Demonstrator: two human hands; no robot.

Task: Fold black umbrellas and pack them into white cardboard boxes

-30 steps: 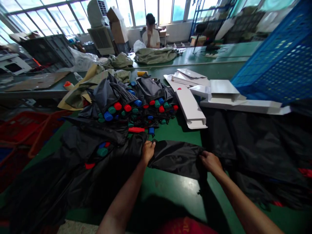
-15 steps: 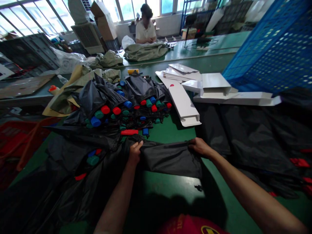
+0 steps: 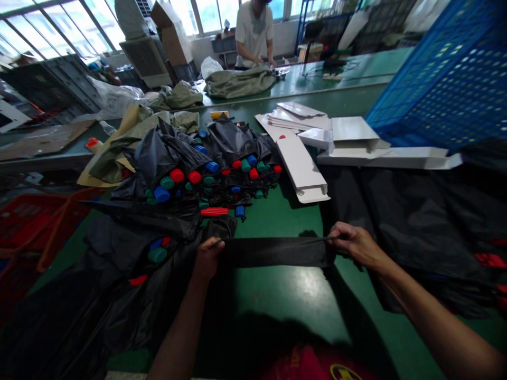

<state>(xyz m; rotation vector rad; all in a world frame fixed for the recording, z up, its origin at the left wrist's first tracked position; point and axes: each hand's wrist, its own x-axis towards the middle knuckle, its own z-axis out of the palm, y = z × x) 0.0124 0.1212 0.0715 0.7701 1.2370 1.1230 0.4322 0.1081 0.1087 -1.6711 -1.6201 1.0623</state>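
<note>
A strip of black fabric (image 3: 277, 251) is stretched taut just above the green table (image 3: 277, 295) in front of me. My left hand (image 3: 206, 257) pinches its left end, fingers closed. Its right end is gripped by my right hand (image 3: 352, 241), also closed. Just beyond my left hand lies a heap of black folded umbrellas (image 3: 190, 174) with red, green and blue handle caps. More black fabric (image 3: 119, 285) spreads to the left of my left arm.
Flat white cardboard boxes (image 3: 301, 163) lie behind the strip. A blue plastic crate (image 3: 443, 89) stands at the right, above a dark fabric pile (image 3: 420, 221). Red baskets (image 3: 31, 221) sit at the left. Another person (image 3: 253, 31) works at a far table with olive cloth (image 3: 237, 82).
My hands have lifted and pulled the black fabric from a flat sheet on the table into a taut narrow strip. The far person has stood up and leans over the olive cloth.
</note>
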